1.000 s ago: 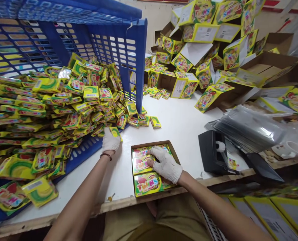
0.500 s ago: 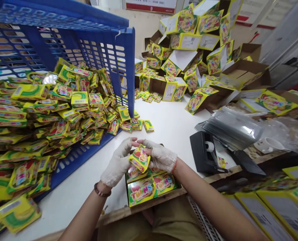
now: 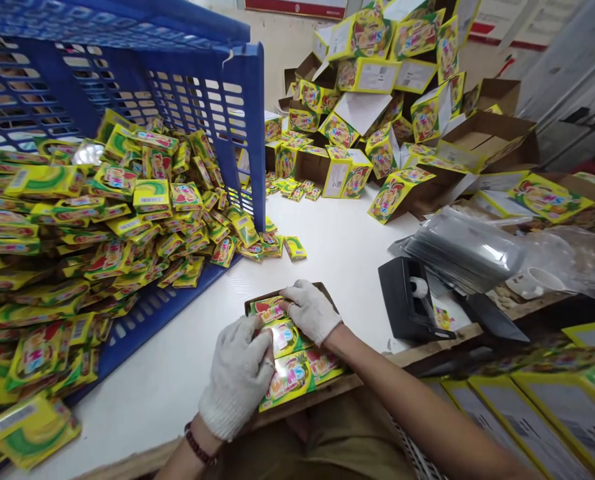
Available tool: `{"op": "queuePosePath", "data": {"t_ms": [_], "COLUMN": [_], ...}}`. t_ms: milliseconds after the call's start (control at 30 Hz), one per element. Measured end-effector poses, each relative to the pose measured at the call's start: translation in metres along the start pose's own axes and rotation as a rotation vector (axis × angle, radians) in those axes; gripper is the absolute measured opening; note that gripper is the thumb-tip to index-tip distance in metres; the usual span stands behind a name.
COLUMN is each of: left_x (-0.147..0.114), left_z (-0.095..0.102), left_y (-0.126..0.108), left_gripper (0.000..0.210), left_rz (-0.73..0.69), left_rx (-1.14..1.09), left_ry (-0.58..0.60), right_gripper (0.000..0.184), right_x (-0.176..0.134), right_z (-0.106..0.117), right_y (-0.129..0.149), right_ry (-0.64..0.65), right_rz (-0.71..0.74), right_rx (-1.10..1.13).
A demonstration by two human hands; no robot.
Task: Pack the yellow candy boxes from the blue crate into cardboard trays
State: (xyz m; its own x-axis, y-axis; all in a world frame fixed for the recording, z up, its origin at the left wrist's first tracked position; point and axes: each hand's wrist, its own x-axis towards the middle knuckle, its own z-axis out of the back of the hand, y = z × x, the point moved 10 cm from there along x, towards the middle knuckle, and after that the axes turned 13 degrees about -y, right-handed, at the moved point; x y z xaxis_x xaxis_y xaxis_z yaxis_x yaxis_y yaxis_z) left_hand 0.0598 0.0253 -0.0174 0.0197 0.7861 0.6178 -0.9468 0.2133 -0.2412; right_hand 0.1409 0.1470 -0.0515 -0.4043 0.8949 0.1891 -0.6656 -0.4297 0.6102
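White-gloved left hand (image 3: pixel 237 377) and right hand (image 3: pixel 311 312), half curled, touch packs (image 3: pixel 290 381), grips unclear.

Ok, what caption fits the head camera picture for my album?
White-gloved left grip and right grip at an open box of yellow-and-green packets, beside a blue crate piled with more.

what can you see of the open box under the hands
The open box is shallow and looks like cardboard, with brown inner wall showing at the far corners. It lies slightly turned at the white table's near edge, holding printed yellow-green packs. The left hand covers its left side; the right hand lies over its far part.
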Motion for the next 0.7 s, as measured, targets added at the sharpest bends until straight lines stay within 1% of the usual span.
{"op": "queuePosePath", "data": {"t_ms": [100,167,200,233,267,333,400,433,467,533,567,600,633,700], "left_x": [0.004,0.004,0.003,0.001,-0.001,-0.006,-0.007,-0.005,-0.001,0.011,0.018,0.025,0.032,0.050], "left_z": [-0.008,-0.012,-0.013,-0.013,-0.012,-0.009,-0.006,-0.005,-0.004,-0.002,-0.001,-0.002,-0.004,0.001], "left_y": [-0.003,-0.003,-0.003,-0.003,-0.003,-0.002,0.007,0.018,0.035,0.084,0.113,0.141,0.165,0.199], "left_gripper": [0.016,0.015,0.014,0.014,0.014,0.015,0.017,0.019,0.022,0.027,0.026,0.028,0.034,0.040], "left_rz": [-0.017,-0.011,0.001,0.013,0.023,0.045,0.075,0.113,0.172,0.343,0.437,0.516,0.564,0.600], "left_rx": [-0.006,-0.006,-0.011,-0.027,-0.057,-0.135,-0.208,-0.218,-0.194,-0.023,0.139,0.326,0.497,0.602], "left_ry": [0.078,0.120,0.126,0.119,0.103,0.049,-0.023,-0.066,-0.106,-0.156,-0.136,-0.072,0.022,0.067], "right_gripper": [0.014,0.014,0.015,0.016,0.016,0.016,0.014,0.014,0.014,0.015,0.015,0.014,0.014,0.015], "right_x": [0.001,-0.001,-0.002,-0.002,-0.002,-0.005,-0.012,-0.016,-0.020,-0.024,-0.024,-0.024,-0.023,-0.022], "right_z": [-0.014,-0.021,-0.021,-0.017,-0.011,0.003,0.010,0.011,0.011,0.009,0.008,0.006,0.006,0.005], "right_y": [0.015,0.022,0.026,0.027,0.026,0.015,0.001,-0.003,-0.005,-0.007,-0.008,-0.009,-0.011,-0.013], "right_ry": [0.144,0.220,0.223,0.191,0.136,0.010,-0.072,-0.087,-0.092,-0.095,-0.094,-0.097,-0.103,-0.120], "right_rz": [0.128,0.201,0.223,0.219,0.186,0.059,-0.068,-0.107,-0.128,-0.149,-0.156,-0.162,-0.164,-0.165], "right_rx": [-0.232,-0.232,-0.177,-0.100,-0.014,0.136,0.222,0.249,0.271,0.304,0.316,0.322,0.325,0.321]}}
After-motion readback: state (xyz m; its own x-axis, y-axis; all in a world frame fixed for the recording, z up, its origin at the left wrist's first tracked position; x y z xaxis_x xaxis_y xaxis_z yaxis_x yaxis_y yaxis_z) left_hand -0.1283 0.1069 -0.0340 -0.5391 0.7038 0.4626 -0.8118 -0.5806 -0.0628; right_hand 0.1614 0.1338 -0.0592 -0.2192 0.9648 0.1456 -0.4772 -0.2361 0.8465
